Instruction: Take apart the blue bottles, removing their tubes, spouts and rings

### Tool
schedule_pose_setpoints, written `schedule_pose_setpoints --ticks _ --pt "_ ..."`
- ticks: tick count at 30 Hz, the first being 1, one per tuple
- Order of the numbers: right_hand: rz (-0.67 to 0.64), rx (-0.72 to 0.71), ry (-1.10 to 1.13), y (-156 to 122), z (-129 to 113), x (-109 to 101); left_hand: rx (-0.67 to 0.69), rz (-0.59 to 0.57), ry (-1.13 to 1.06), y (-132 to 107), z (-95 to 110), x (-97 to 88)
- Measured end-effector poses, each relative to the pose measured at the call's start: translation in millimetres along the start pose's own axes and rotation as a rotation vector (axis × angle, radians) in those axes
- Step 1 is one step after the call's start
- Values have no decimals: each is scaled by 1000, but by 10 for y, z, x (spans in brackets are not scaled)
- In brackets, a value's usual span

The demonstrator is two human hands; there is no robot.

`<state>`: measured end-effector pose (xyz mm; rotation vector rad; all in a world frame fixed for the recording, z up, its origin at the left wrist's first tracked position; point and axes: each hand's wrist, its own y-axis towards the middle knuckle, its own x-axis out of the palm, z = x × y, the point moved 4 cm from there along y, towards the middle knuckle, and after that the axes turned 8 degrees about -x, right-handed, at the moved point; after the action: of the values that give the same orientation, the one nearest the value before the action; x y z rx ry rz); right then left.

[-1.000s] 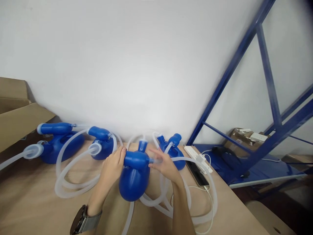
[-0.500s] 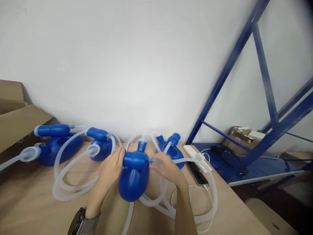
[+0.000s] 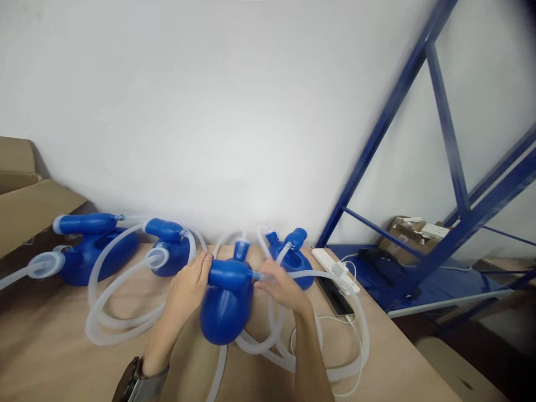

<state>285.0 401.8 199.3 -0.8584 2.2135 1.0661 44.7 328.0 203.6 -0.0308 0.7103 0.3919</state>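
A blue plastic bottle [image 3: 226, 318] with a sideways cylindrical part on top stands on the table in front of me. My left hand [image 3: 188, 283] is closed around the left end of that cylinder, thumb and fingers pressed against it. On the other side, my right hand [image 3: 279, 285] pinches a translucent hose [image 3: 312, 274] right beside the narrow nozzle with its metal clamp. The hose's end is partly hidden by my fingers, and it loops away to the right. A short blue neck [image 3: 242, 249] with a hose fitted in it rises behind the cylinder.
Similar blue bottles with hoses stand at the left [image 3: 99, 257], left of centre [image 3: 171, 258] and behind my right hand [image 3: 295, 261]. A power strip [image 3: 330, 266], a phone [image 3: 337, 298], an open cardboard box [image 3: 39, 209] and a blue metal rack [image 3: 379, 128] surround the table [image 3: 389, 363].
The whole view has shifted slightly, so things sit a little further left. Both hands keep the same hold on the bottle and the hose.
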Motion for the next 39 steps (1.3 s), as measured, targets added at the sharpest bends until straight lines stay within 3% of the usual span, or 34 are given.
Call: schedule_pose_setpoints --ticks 6,18,27,39 --pt "93 28 -33 -11 17 -38 -27 -10 -2 -8 -10 7" --pt "224 -109 -170 31 -48 -55 79 23 4 14 -33 37" --pt "203 -103 -185 37 -45 -55 146 53 20 43 -21 71" --pt "172 -84 -382 -7 -245 -142 152 128 156 32 -69 20"
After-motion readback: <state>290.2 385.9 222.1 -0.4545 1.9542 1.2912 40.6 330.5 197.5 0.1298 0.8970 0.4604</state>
